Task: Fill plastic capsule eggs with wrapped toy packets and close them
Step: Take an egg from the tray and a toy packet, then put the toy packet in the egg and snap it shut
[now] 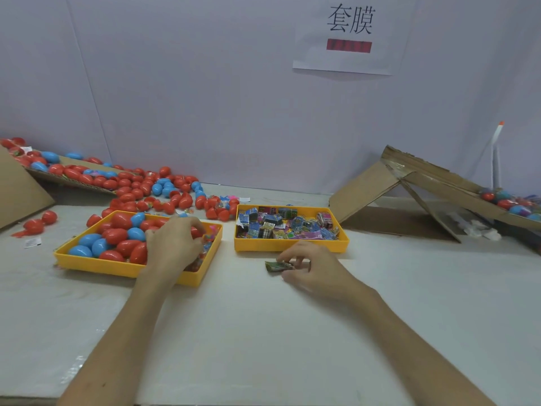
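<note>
Head view: packet held, egg not yet secured

Green wrapped packet (276, 265) lies centre frame, just below the packet tray (289, 245), pinched in the right hand's (310, 269) fingertips. Left hand (172, 244) curls over a red egg (196, 232) in the egg tray (123, 269); grip unconfirmed. Risk: the shallow pinch may drop the packet, and rummaging may spill eggs.

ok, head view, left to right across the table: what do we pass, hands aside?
Brown cardboard flap → yellow plastic tray of red and blue capsule eggs → yellow plastic tray of wrapped toy packets → folded brown cardboard ramp.
</note>
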Demonstrator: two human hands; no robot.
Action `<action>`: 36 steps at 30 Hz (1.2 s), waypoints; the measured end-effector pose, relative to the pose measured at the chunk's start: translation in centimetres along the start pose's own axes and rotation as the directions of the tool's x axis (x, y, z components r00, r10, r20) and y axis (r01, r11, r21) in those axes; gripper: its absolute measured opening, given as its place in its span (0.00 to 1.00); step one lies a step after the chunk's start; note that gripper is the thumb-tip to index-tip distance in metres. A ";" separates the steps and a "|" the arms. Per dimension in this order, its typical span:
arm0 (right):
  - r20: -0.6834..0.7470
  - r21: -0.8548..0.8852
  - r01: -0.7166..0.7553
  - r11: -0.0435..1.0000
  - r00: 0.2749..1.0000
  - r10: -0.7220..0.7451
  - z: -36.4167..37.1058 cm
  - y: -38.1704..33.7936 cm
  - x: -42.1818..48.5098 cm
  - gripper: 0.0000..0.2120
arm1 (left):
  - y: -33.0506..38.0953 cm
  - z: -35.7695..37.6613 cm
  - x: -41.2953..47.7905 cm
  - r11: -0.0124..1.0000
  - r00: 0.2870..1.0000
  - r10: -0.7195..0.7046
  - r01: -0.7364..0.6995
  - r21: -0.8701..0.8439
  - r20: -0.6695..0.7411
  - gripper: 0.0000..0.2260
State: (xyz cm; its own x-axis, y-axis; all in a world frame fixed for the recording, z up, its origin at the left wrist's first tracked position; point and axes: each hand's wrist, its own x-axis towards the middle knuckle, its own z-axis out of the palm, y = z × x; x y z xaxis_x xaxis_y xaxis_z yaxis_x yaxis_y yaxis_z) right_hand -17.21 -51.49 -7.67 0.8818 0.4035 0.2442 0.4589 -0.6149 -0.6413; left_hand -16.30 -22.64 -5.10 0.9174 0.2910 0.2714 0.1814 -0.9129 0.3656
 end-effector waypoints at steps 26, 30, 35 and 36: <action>-0.121 -0.113 0.146 0.983 0.980 -0.160 1.1 -0.3 0.1 0.05 | 1.9 -0.2 -0.8 0.853 0.851 0.163 -0.376 -0.363 -0.498 0.13; -0.097 -0.054 0.147 0.988 0.984 -0.152 0.7 -0.2 0.0 0.06 | 3.7 0.2 -2.2 0.634 0.826 0.329 -0.552 -0.542 -0.457 0.15; -0.085 -0.002 0.159 0.987 0.984 -0.159 0.3 -0.3 -0.1 0.07 | 5.5 1.5 -3.8 0.540 0.781 0.559 -0.597 -0.593 -0.278 0.11; -0.072 0.010 0.169 0.986 0.983 -0.167 0.2 -0.4 -0.1 0.07 | 5.5 1.7 -3.9 0.555 0.775 0.591 -0.591 -0.586 -0.222 0.11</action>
State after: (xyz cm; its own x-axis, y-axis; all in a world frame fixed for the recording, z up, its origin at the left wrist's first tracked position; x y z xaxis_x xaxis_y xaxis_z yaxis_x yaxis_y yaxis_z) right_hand -17.54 -51.16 -7.61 0.7980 0.4509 0.3998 0.5999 -0.5312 -0.5983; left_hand -18.30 -29.34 -5.65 0.7401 -0.2505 0.6241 -0.6486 -0.5108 0.5642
